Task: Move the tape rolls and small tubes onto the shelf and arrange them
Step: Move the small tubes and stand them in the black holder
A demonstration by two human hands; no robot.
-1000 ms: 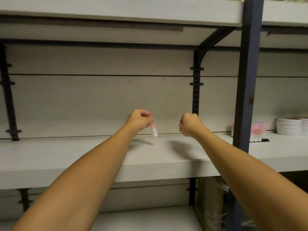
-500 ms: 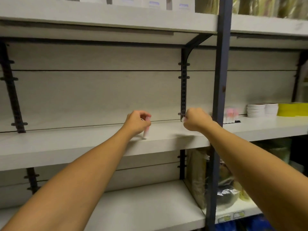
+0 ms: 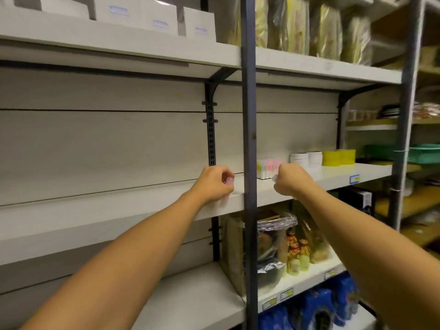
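Note:
My left hand (image 3: 215, 184) grips a small pink-capped tube (image 3: 229, 181) over the grey shelf board (image 3: 119, 210), just left of a dark upright post (image 3: 248, 139). To the right of that post, my right hand (image 3: 291, 178) is curled round another small tube whose clear tip (image 3: 275, 178) pokes out at the thumb side. Behind that hand stand a row of small pink and white tubes (image 3: 269, 166), stacked white tape rolls (image 3: 306, 159) and yellow tape rolls (image 3: 338, 157) on the same shelf level.
White boxes (image 3: 152, 16) and wrapped yellow packs (image 3: 297, 25) fill the shelf above. Bagged goods and small bottles (image 3: 295, 253) sit on the shelf below, blue packs (image 3: 316, 303) lower still. Green trays (image 3: 421, 153) lie on a rack at the far right.
My view has swung right and both hands have travelled right along the shelf, each still holding its tube. The post now stands between them, and the tubes and tape rolls are nearer.

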